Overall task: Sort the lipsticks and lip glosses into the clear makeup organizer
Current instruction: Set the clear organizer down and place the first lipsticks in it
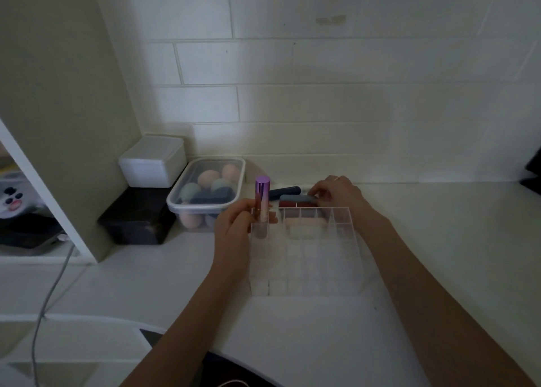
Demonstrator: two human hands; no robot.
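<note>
Left hand (234, 225) pinching purple tube (261, 202) half into organizer (304, 249) corner cell, right hand (333, 192) gripping red tube (297, 203) behind: a skewed seat likely catches the divider and tips the tube.

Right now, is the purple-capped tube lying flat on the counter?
No, the left hand holds the purple-capped tube upright in the clear organizer's back-left corner slot.

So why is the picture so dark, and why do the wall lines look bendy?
Head view: the room light is dim, with a brighter patch on the tiled wall and dark corners. The wide lens curves straight lines near the edges. The clear organizer almost fades into the white counter; the purple-capped tube in the left hand stands out most.
</note>
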